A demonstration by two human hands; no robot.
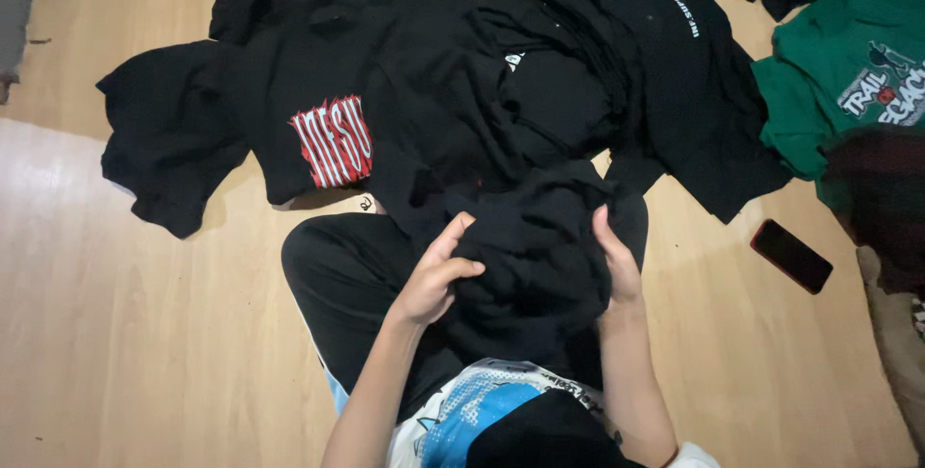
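Closest to the camera was the person's own lap: a white top with a blue print [482, 410] and black trousers [347, 285], with the legs folded on the pale wooden floor [125, 333]. Past both hands lay the biggest thing, a big heap of black shirts [578, 73] spread over the floor, some with small white print on them. Up and to the left of the left hand, one black shirt with a red and white print [328, 140] lay flat, sleeves out. Far to the right of the right hand was a green shirt with a picture on it [848, 73], and below that a dark reddish cloth [882, 198] at the edge of the view. Between the two hands sat a bunched-up black shirt [535, 256], resting on the lap and touching the heap behind it. The left hand [434, 275] was curled around the left side of this shirt, fingers bent over a fold and pinching it. The right hand [617, 261] gripped the right side, fingers pointing up along the cloth, with the fingertips tucked into it. To the right of the right hand, apart from it, a dark phone [790, 256] lay flat on the floor.
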